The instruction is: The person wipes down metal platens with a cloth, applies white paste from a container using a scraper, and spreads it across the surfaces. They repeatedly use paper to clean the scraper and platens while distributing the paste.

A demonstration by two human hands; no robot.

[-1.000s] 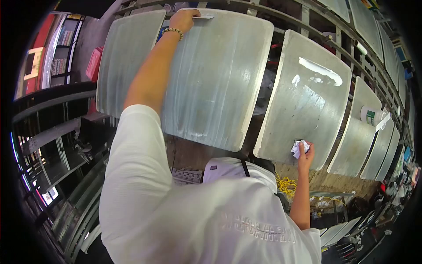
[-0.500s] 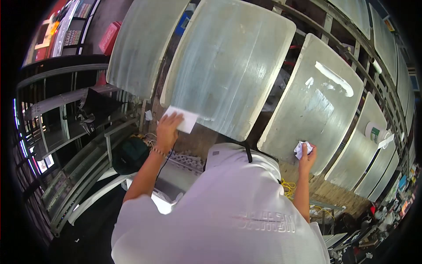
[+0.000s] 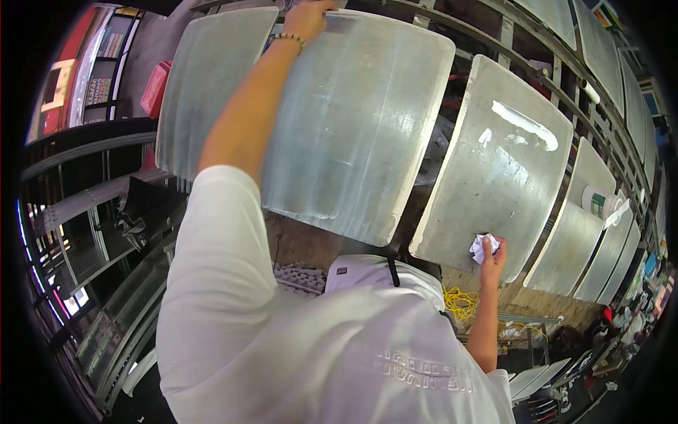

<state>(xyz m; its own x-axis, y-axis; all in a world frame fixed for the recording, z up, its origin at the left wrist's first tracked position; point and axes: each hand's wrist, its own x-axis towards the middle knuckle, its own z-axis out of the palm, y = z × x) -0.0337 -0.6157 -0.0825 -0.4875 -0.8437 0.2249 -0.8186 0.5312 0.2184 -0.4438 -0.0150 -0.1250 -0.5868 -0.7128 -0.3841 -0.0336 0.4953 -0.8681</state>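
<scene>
My left hand [image 3: 306,20] is at the far edge of a large, pale grey, streaked panel [image 3: 353,120], arm stretched out, fingers curled. The flat white card it held a moment ago is hidden behind the hand. Milky vertical streaks run down this panel, and a whitish line lies along its near edge. My right hand [image 3: 494,256] pinches a crumpled white paper or cloth [image 3: 482,247] over the near part of the panel to the right [image 3: 459,205]. That panel carries a thick white smear [image 3: 524,124] and smaller white spots.
More grey panels stand in a row on both sides, on a metal frame [image 3: 506,35]. A white tub [image 3: 597,203] sits on a panel at right. Metal racks [image 3: 92,191] are at left, a red box [image 3: 156,88] behind, and yellow cord [image 3: 460,302] on the floor.
My left hand has swept from the near edge of the large panel to its far edge, and the white card has gone out of sight. My right hand has barely moved.
</scene>
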